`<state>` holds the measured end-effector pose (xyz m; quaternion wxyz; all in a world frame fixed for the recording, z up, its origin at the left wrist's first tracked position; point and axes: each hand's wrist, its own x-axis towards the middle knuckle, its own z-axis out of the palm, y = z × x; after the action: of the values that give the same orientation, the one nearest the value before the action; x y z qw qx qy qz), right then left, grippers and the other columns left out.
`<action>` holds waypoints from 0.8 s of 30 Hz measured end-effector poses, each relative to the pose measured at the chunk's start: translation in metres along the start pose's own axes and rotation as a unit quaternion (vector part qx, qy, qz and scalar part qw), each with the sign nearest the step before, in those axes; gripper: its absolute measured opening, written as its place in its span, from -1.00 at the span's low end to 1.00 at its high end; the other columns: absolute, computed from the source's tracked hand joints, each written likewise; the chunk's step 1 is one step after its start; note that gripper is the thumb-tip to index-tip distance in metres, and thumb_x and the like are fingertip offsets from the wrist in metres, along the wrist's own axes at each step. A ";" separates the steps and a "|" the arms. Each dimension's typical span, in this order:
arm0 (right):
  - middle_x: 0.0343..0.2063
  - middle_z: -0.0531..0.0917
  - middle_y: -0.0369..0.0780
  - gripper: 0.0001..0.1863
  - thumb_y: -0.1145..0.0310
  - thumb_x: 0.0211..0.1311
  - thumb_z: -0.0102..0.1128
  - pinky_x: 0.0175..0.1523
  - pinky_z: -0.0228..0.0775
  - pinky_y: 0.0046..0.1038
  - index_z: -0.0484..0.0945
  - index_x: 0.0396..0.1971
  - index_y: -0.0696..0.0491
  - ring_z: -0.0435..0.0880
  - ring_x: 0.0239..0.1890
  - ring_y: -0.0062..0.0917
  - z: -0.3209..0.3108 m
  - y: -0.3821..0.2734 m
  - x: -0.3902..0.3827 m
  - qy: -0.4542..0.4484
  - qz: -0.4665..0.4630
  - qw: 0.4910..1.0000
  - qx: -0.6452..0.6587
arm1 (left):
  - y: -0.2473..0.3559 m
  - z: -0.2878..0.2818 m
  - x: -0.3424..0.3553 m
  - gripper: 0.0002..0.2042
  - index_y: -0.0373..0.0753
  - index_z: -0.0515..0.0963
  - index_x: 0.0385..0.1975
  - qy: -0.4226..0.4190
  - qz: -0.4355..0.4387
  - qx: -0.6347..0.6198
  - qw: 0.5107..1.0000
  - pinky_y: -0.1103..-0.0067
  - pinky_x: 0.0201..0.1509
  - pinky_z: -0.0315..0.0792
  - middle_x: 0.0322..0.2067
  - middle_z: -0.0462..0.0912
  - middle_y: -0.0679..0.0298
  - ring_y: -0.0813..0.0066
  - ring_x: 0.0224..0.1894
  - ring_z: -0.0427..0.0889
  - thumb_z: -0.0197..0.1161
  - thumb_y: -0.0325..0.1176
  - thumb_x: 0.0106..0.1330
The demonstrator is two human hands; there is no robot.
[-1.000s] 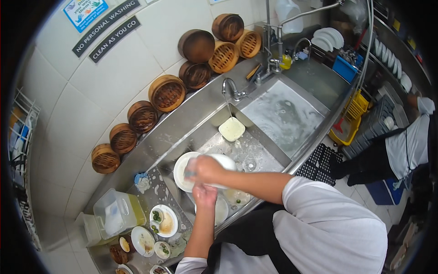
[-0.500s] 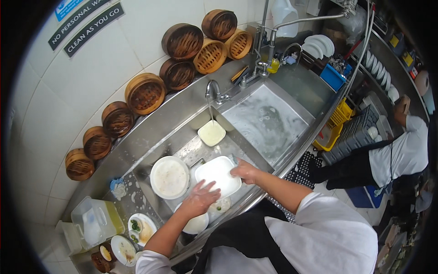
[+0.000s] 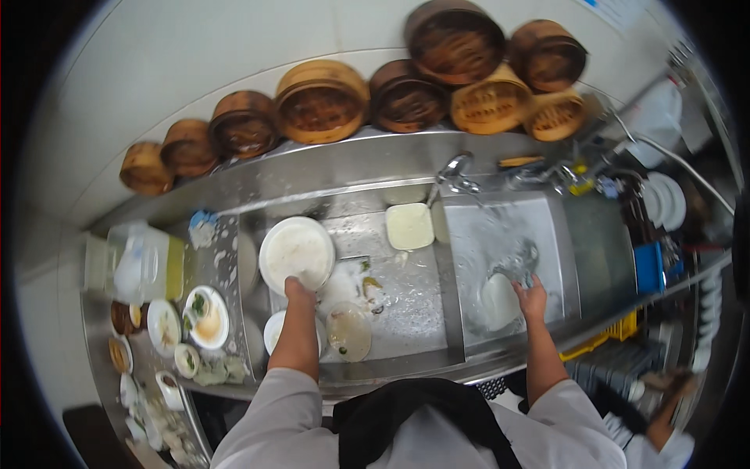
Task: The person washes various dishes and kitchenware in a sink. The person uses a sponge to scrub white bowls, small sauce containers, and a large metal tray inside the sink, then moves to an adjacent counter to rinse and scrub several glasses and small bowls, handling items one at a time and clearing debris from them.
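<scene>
My left hand (image 3: 301, 291) reaches to the near rim of a round white plate (image 3: 297, 252) in the middle basin; its fingertips are blurred against the plate, so its grip is unclear. Over the water-filled right basin, my right hand (image 3: 532, 300) has thumb and fingers apart, nothing visible between them. Just left of it a white dish (image 3: 500, 302) lies tilted in the cloudy water. Another white bowl (image 3: 273, 332) is partly hidden behind my left forearm. Beside it sits a pale, food-smeared dish (image 3: 348, 332).
A square pale tub (image 3: 410, 227) stands under the faucet (image 3: 457, 168). Bamboo steamers (image 3: 322, 102) line the back ledge. Dirty plates (image 3: 206, 316) and a clear container (image 3: 144, 262) crowd the left counter. A co-worker's arm (image 3: 666, 410) shows at lower right.
The white dish has gone from between both hands into the right basin's water. My right hand moved right with it; my left hand moved left to the round plate. The view has turned.
</scene>
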<state>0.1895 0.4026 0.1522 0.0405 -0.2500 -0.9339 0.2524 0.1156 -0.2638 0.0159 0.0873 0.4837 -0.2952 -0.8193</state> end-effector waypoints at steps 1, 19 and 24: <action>-0.12 0.75 0.12 -0.24 0.06 0.09 0.54 0.09 0.56 -0.26 0.54 0.18 0.26 0.76 -0.02 -0.08 0.001 0.005 0.004 -0.009 -0.011 1.000 -0.003 | -0.005 0.010 0.003 -0.41 -0.18 0.28 0.44 0.061 -0.008 -0.009 0.998 0.02 0.40 0.34 0.36 0.45 0.11 0.11 0.35 0.49 -0.05 -0.18 0.40; 0.06 0.61 -0.03 -0.16 0.46 0.11 0.32 -0.03 0.54 -0.40 0.21 0.42 0.30 0.65 -0.13 -0.44 0.011 0.020 -0.050 -0.175 0.037 0.963 0.200 | 0.167 -0.104 -0.087 -0.51 -0.40 0.56 0.15 0.193 0.361 0.392 0.824 0.29 0.14 0.52 -0.03 0.71 -0.05 0.07 0.02 0.67 0.26 -0.29 0.24; 0.00 0.65 -0.11 -0.24 0.41 0.08 0.37 0.12 0.46 -0.42 0.36 0.32 0.33 0.62 -0.02 -0.41 0.019 -0.022 -0.101 -0.121 0.009 0.981 0.153 | 0.185 -0.148 -0.120 -0.68 -0.35 0.60 0.02 0.075 0.291 0.320 0.898 0.46 -0.09 0.55 -0.25 0.72 0.17 0.32 -0.23 0.69 0.16 -0.40 0.31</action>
<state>0.2642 0.3281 0.1522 -0.0370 -0.2166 -0.8802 0.4206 0.2764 -0.4211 0.1569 0.1844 0.4382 -0.6619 -0.5795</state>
